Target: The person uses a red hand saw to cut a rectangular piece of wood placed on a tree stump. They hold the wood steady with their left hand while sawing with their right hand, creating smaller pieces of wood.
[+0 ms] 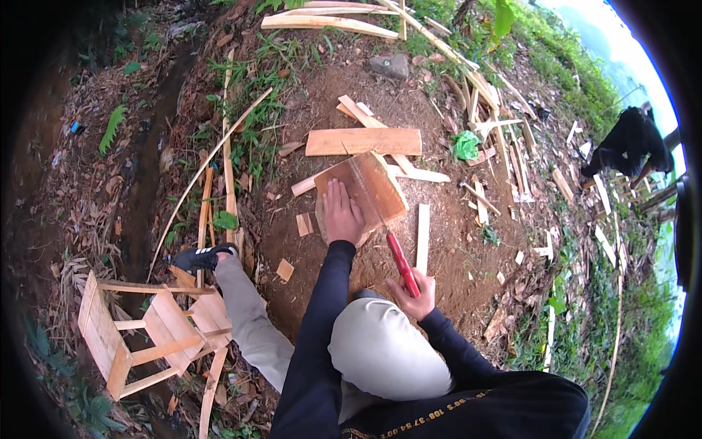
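Observation:
A squarish reddish-brown wooden board (384, 192) lies tilted in front of me, apparently propped on a block that it mostly hides. My left hand (342, 210) rests flat on its left part, fingers stretched forward. In my right hand (414, 293) is the red handle of a handsaw (399, 262), with the fingers wrapped round it. The saw's thin blade runs away from me across the board, along a pale line of sawdust. Whether its teeth are inside a cut is too fine to make out. My bent right knee is close to the saw handle.
A plank (363, 142) and several strips lie beyond the board. A hammer (480, 198) rests to the right, near a green plastic bag (466, 145). A small wooden frame (157, 329) stands at lower left. Another person (633, 143) bends over at far right. A stone (390, 66) lies ahead.

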The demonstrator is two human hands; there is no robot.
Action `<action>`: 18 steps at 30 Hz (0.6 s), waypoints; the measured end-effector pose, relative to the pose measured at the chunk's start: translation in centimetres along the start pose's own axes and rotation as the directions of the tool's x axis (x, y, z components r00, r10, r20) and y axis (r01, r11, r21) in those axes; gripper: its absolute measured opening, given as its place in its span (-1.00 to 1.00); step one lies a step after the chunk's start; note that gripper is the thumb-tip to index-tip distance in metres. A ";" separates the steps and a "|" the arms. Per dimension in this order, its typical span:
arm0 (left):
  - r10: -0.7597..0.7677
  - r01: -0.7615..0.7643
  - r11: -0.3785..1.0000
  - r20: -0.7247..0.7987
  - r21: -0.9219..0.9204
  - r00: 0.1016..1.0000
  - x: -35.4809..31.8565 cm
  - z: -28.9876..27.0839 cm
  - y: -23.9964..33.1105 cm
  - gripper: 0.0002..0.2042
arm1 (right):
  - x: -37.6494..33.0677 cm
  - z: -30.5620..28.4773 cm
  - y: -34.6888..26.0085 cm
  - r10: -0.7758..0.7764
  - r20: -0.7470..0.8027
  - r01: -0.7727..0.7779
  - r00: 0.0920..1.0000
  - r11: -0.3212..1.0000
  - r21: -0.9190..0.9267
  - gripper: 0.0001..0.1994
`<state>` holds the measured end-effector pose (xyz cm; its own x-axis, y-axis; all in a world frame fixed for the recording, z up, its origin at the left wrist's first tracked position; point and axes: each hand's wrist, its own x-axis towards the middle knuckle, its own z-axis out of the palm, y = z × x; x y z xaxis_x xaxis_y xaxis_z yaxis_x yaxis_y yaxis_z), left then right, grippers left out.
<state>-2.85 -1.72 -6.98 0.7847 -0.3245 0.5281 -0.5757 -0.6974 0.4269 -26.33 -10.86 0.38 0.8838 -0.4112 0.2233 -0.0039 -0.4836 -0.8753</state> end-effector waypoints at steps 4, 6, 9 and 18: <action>0.010 -0.010 1.000 0.001 0.018 1.000 -0.5 0.3 -0.3 -0.47 | -0.1 -0.2 -0.6 0.039 -0.196 -0.042 0.980 0.999 -0.011 -0.74; 0.008 -0.008 1.000 -0.022 -0.003 1.000 0.0 0.4 -0.5 -0.47 | -0.2 -0.2 -0.1 0.156 -0.250 -0.152 0.955 0.988 0.038 -0.74; 0.003 -0.003 1.000 0.003 0.005 1.000 -0.1 0.2 -0.8 -0.45 | -0.4 -0.9 -0.3 0.223 -0.144 -0.172 0.964 0.939 0.298 -0.74; -0.010 0.010 1.000 -0.009 -0.017 1.000 -0.1 0.2 0.1 -0.48 | -2.1 -0.4 1.1 0.291 -0.101 -0.225 0.951 0.880 0.418 -0.78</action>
<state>-2.95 -1.82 -7.14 0.7885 -0.3116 0.5303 -0.5716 -0.6896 0.4447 -28.41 -10.79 -0.86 0.7923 -0.6102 0.0011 -0.0067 -0.0104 -0.9999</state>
